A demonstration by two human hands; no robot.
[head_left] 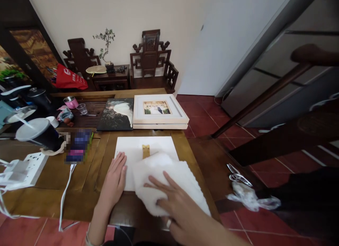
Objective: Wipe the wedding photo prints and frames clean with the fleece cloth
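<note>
My left hand (114, 180) lies flat with fingers together on the left part of a white board (127, 148) on the wooden table (87, 175). My right hand (176, 203), fingers spread and a ring on one, presses a white fluffy cloth (182, 175) that covers the board's right half. A small tan tab (146, 150) pokes out on the board just past the cloth.
A white picture frame box (159, 111) and a dark photo print (116, 114) lie at the table's far end. Left are a power strip (25, 168) with cables, a kettle, cups. A bench at right holds scissors (237, 175) and crumpled plastic (251, 198).
</note>
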